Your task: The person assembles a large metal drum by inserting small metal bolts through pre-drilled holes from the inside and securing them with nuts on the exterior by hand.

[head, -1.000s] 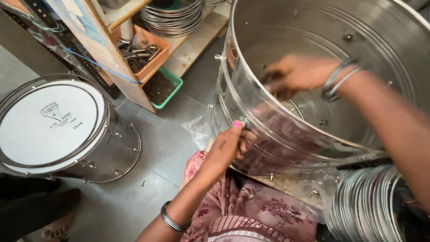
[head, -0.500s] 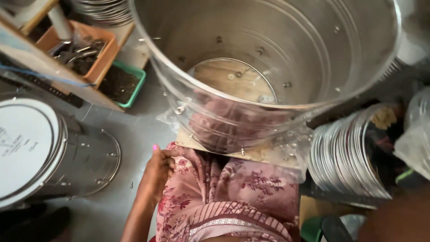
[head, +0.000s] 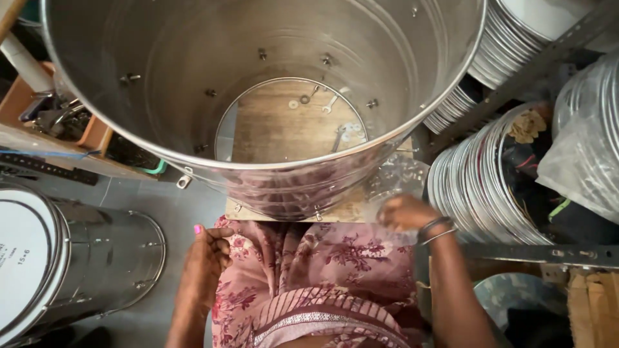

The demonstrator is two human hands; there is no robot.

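A large shiny steel drum shell stands open in front of me on a wooden board, with small washers and a wrench lying inside. My left hand rests loosely curled on my pink floral lap, holding nothing. My right hand reaches into a clear plastic bag at the drum's right foot, fingers closed among its contents.
A finished steel drum with a white head lies at the left. Stacks of metal hoops fill the right, with a metal rack bar. An orange tray of tools sits at the far left.
My right hand left the inside of the drum and came down to the plastic bag. My left hand dropped from the drum's rim to my lap. The view shifted over the drum.
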